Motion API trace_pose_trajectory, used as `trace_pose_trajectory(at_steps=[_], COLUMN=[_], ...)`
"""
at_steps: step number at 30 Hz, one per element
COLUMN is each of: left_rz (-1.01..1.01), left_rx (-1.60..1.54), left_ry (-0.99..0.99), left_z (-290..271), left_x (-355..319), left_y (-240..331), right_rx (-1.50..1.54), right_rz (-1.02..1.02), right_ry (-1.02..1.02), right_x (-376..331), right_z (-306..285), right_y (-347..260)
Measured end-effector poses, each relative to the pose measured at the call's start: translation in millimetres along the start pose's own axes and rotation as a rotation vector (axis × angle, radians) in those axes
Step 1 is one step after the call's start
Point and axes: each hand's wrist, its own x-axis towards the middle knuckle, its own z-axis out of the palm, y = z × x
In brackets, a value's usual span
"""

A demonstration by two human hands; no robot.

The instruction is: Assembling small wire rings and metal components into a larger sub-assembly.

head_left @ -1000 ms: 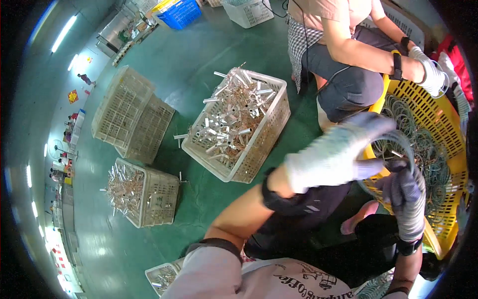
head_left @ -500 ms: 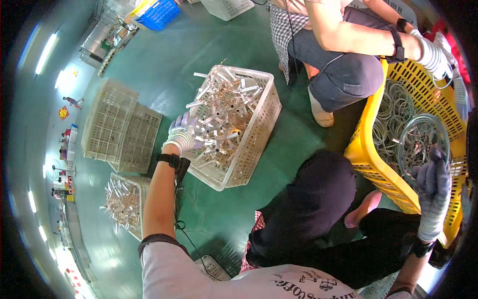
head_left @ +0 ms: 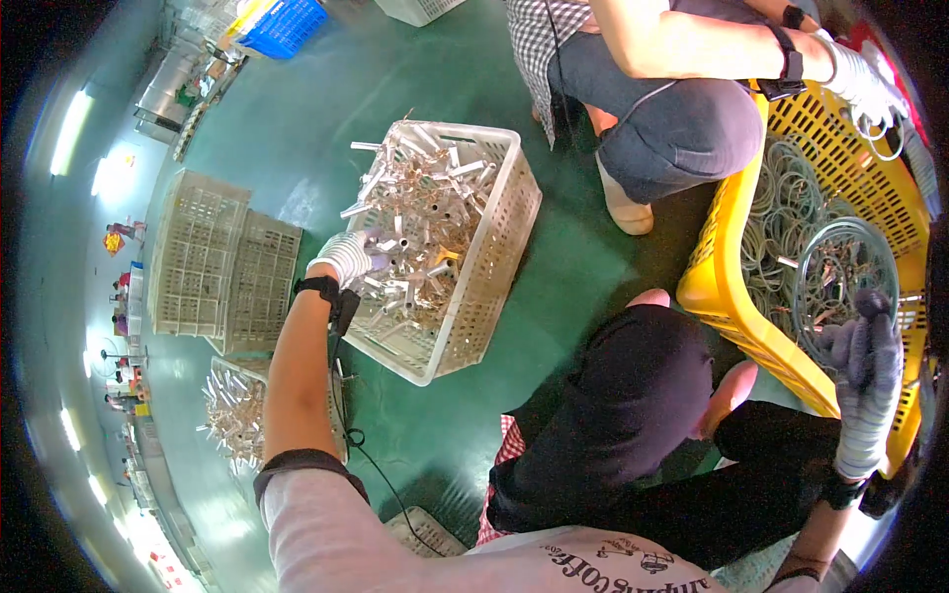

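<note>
My left hand (head_left: 348, 257), in a striped glove with purplish fingers, reaches over the near-left rim of a white slotted crate (head_left: 499, 247). Its fingers are apart at the edge of a heap of short silvery metal tubes (head_left: 420, 212), mixed with thin coppery strands; the tips are partly lost among them. On the far right, my right hand (head_left: 868, 385), gloved in grey, closes on the lower side of a coil of clear greyish tubing (head_left: 809, 259). This coil is held above a yellow slotted basket (head_left: 720, 282) filled with similar coils (head_left: 786, 193).
Across from me a crouching co-worker's gloved hand (head_left: 860, 84) holds a thin loop over the basket's far side. Stacked white crates (head_left: 198, 257) stand at left, with another tube-filled crate (head_left: 237, 410) nearer. A black cable (head_left: 381, 479) trails across the green floor.
My left hand has shifted slightly inward over the tubes relative to the crate. My right hand stays at the coil. The whole view has turned a little.
</note>
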Motion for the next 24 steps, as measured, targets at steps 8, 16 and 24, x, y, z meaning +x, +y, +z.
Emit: trace_pose_trajectory(at_steps=[8,16,24], left_rz=[0.046,0.107,0.278], left_rx=[-0.455,-0.198,-0.067], left_ry=[0.243,0.412,0.293], left_z=[80.4,56.0,84.3], left_x=[42.9,-27.7,-91.3], left_y=[-84.4,-3.9,27.1], right_rx=[-0.088,-0.023,0.016], right_rz=[-0.114,-0.01,-0.062], right_ry=[-0.125,-0.076,-0.07], right_x=[0.4,-0.3,-5.5], right_z=[-11.7,-6.4,3.1], right_y=[1.3,-1.7,-2.4])
